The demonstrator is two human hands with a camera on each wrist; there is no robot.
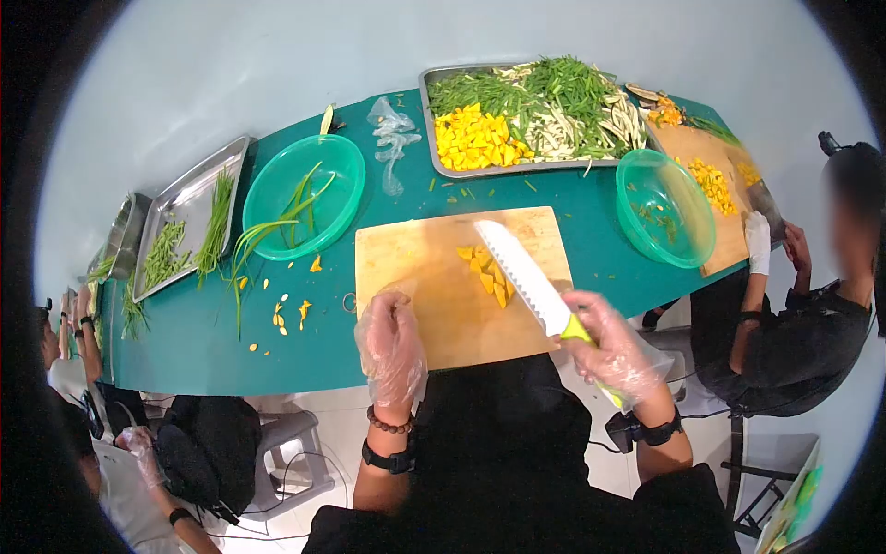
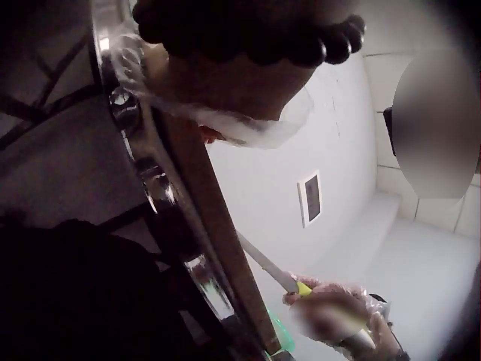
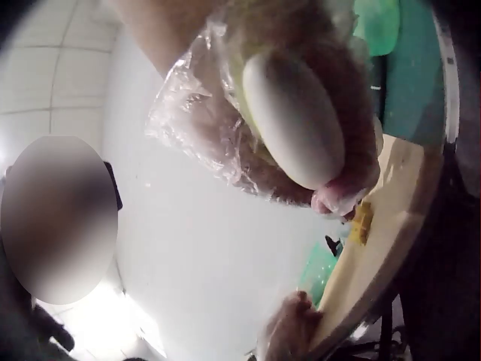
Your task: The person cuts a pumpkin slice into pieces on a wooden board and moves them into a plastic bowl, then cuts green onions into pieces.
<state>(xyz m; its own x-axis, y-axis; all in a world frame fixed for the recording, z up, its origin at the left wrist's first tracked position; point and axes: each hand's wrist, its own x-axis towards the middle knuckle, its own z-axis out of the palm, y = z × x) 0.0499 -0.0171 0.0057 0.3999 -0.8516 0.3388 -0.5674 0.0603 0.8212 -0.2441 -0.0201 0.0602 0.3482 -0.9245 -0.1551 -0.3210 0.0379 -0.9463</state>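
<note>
In a clear plastic glove, the right hand (image 1: 614,346) (image 3: 218,139) grips the yellow-green handle of a knife (image 1: 526,277) (image 2: 263,263). Its white blade slants up and left over the wooden cutting board (image 1: 434,314) (image 3: 387,218), beside yellow-orange chunks (image 1: 487,275) (image 3: 361,223). At the board's near left edge is the gloved left hand (image 1: 391,346) (image 2: 233,86) (image 3: 289,329), its fingers loosely curled with nothing visible in them. The left palm is partly hidden in the left wrist view.
Behind the board stands a metal tray (image 1: 577,164) of cut vegetables. Green bowls (image 1: 346,198) (image 1: 692,249) flank the board; another tray (image 1: 189,198) holds green pieces at the left. Seeds (image 1: 278,314) and scraps lie on the green table (image 1: 203,355). People sit at both sides.
</note>
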